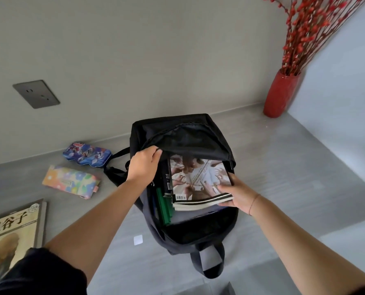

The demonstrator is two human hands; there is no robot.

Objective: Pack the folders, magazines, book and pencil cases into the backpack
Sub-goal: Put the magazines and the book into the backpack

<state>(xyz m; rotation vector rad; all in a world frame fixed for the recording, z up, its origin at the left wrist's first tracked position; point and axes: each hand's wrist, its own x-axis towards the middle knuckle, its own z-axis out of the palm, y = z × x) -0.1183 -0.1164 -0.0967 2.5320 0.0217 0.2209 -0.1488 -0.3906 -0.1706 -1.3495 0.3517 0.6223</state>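
In the bag's mouth: the magazines [200, 184] sat as a small stack, glossy cover up with a barcode near the lower corner, pale page edges toward me, only partly inside the black backpack [183, 228].
Beside them: a green folder [164, 207] and a dark spine stood on edge along the left wall, already in.
My right hand [235, 196]: fingers curled round the stack's near right corner, thumb on the cover, pinching it.
My left hand [144, 165]: fingers closed on the upper flap's edge, holding the opening wide.
Step, as I judged it: feeding the magazines in, roughly the middle of the packing.
Next move called for: sliding the stack deeper until its edges cleared the zipper line, flap kept lifted so nothing snagged.
Left outside on the grey surface [294, 167]: a blue tin pencil case [87, 154], a floral fabric pencil case [71, 181] just beside it, and a large book [11, 233] at far left.
Far corner: a red vase [280, 94] of berry branches, well apart.
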